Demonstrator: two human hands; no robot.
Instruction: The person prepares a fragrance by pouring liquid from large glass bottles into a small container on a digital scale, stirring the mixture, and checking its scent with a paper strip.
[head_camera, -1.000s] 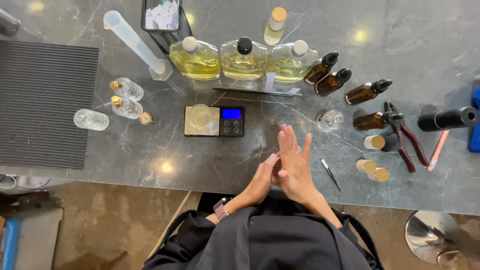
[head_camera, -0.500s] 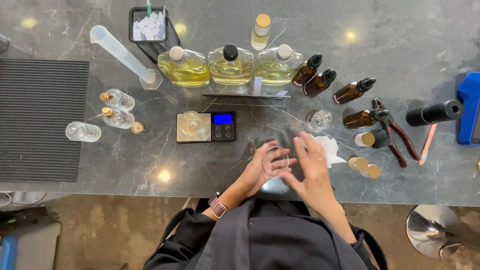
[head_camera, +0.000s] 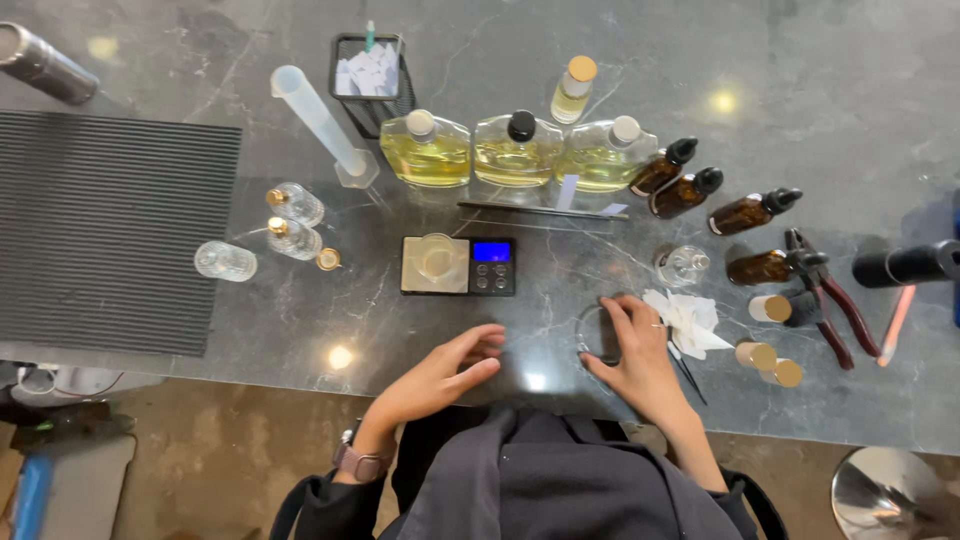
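Nearby, crumpled white tissue (head_camera: 690, 320) lies beside the right hand (head_camera: 640, 355)

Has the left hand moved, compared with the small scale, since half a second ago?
Yes. The left hand has moved left, away from the right hand, and now lies empty below the scale.

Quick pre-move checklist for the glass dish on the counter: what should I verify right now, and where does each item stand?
1. Right hand on the small glass dish: ok, fingers curl round its rim.
2. Left hand free: ok, open, holding nothing.
3. Dish flat on the countertop: cannot tell.
4. Crumpled white tissue apart from the dish: ok, beside the right hand.
5. Scale powered: ok, display lit, glass beaker on it.
6. Dish contents: cannot tell.
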